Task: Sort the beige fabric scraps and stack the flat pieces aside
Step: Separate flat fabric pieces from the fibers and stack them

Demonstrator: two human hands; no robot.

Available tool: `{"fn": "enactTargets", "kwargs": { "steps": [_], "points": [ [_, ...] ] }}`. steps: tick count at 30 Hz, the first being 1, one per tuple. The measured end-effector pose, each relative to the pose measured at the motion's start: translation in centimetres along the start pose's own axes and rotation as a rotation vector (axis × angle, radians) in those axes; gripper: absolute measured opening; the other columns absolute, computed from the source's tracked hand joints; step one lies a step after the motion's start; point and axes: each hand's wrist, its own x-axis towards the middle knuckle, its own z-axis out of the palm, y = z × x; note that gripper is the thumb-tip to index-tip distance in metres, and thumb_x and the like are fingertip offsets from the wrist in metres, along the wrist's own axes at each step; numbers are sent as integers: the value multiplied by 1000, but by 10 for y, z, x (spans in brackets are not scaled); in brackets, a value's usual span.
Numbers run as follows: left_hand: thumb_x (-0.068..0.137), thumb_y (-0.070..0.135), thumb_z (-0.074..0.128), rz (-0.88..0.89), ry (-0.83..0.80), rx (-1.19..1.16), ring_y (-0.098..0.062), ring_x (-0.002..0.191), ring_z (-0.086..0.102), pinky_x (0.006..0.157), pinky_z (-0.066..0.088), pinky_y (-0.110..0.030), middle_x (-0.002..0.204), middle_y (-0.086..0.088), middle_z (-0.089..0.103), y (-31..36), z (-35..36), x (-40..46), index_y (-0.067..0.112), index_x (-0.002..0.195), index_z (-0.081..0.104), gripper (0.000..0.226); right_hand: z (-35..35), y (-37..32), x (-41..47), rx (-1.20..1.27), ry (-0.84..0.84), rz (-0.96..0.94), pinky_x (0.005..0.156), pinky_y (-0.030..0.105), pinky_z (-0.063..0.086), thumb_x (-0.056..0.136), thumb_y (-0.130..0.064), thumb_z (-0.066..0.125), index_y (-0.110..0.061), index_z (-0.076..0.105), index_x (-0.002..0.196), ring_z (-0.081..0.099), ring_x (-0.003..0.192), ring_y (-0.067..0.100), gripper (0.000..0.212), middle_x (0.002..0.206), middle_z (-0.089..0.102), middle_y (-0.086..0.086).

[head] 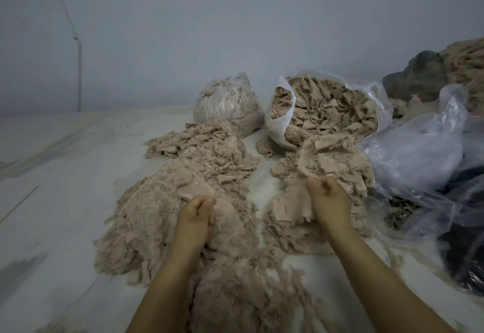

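Note:
A big heap of frayed beige scraps (162,217) spreads across the white surface at centre left. My left hand (197,214) is on top of it, fingers curled round a flat beige piece (193,186). To the right lies a smaller pile of flatter beige pieces (337,165). My right hand (327,199) grips a bunch of these pieces (290,201) and holds it above that pile.
An open white plastic bag (277,123) full of beige scraps lies at the back. A tied clear bag (225,102) stands to its left. Crumpled clear plastic (419,149) and dark bags (463,259) crowd the right side. A grey wall rises behind.

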Motion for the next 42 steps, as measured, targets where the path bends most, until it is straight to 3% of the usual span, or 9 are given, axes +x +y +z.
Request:
{"fn": "enactTargets", "kwargs": {
  "steps": [5,10,13,19,24,28,32,38,42],
  "points": [
    [90,18,63,-2,-418,232,-12,58,53,54,46,-23,66,0,59,-1,-7,-9,23,80,70,12,6,6,-24,-382,63,-385,87,31,38,90,-24,60,-15,59,109,48,105,22,21,105,52,0],
    [93,8,56,44,-463,405,-3,66,60,66,48,-16,75,5,67,1,-10,-17,19,87,66,15,32,14,-74,-233,-734,-253,65,17,44,81,-52,67,-27,70,81,59,72,4,26,79,67,-8],
    [96,13,52,-23,-486,221,-8,67,62,64,50,-20,77,-2,66,5,-17,-21,10,88,65,16,38,21,-82,-222,-920,-350,69,21,44,78,-36,76,-28,67,73,55,73,5,13,77,62,-10],
    [84,23,70,78,-581,317,-4,55,42,54,34,-17,59,11,45,9,-16,-27,24,61,56,27,40,6,-75,66,-495,-249,54,19,35,90,-27,64,-21,56,79,41,54,2,15,57,46,-13],
    [79,20,72,-174,-522,-251,-15,66,59,58,48,-23,69,-2,63,14,-13,-28,16,72,61,13,38,2,-78,305,-604,73,52,23,41,77,-22,79,-15,59,76,49,56,10,22,61,54,-3],
    [69,36,80,-127,-466,-18,-9,78,67,65,51,-17,83,8,71,14,-2,-28,22,93,64,32,38,-2,-82,370,-640,8,63,26,52,79,-11,76,-20,65,83,62,68,12,15,71,65,-2],
    [85,26,66,-65,-378,30,-14,65,63,60,50,-21,69,-1,69,13,-4,-26,14,69,72,21,36,-3,-77,451,-481,34,65,31,50,77,-2,75,-14,61,88,58,66,16,22,69,60,-1],
    [88,11,61,-29,-363,-96,-12,71,60,65,49,-24,74,1,65,10,-10,-21,19,74,70,19,27,-11,-73,449,-754,341,51,26,52,63,-24,79,-7,65,89,65,59,17,34,70,69,5],
    [59,0,62,-132,-468,-16,-12,67,55,54,44,-22,83,-1,61,11,-27,-20,23,75,69,29,28,-10,-69,346,-520,192,63,32,44,79,-22,76,-13,62,70,54,65,21,19,71,60,8]
  ]
}}
